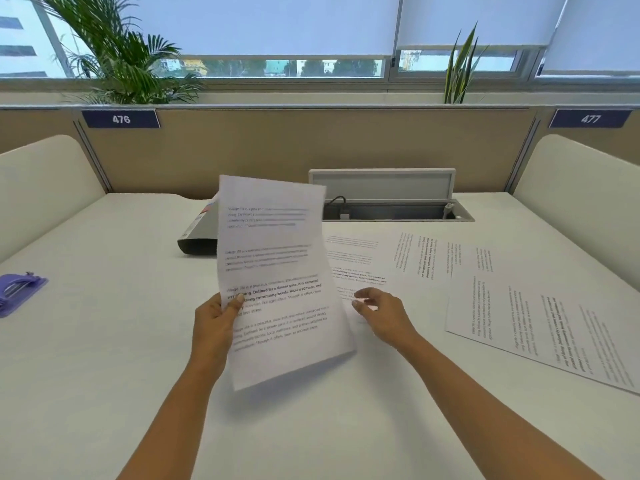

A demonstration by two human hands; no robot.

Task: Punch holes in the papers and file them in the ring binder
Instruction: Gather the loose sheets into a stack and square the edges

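- While the left hand (214, 320) holds it up off the table (104, 341), the lifted paper (277, 271) stands almost upright in the middle, with its printed side facing the person
- The left thumb (235, 303) presses on the front near the left edge and the other fingers are hidden behind, so the grip looks like a pinch; I cannot tell if it is one sheet or a few
- The right hand (381, 313) hovers just beside the paper's right edge, its fingers loosely bent, and nothing shows between them
- Under that hand more loose papers (415, 268) lie flat on the table, spread out to the right, some lying over each other
- The ring binder (199, 237) lies behind the lifted paper, partly hidden by it, and it looks shut
- The purple hole punch (19, 291) sits well apart at the far left edge of the table, with no paper seen in it
- I think this is the gathering step: no holes show in any sheet, and nothing is filed yet
- Next, the sheets on the table likely need picking up and stacking with tidy edges, then the stack has to go over to the punch; thin paper bends easily, so two hands would help keep it straight
- At the back an open cable box (391, 209) is set in the table, and plants (121, 57) stand by the window
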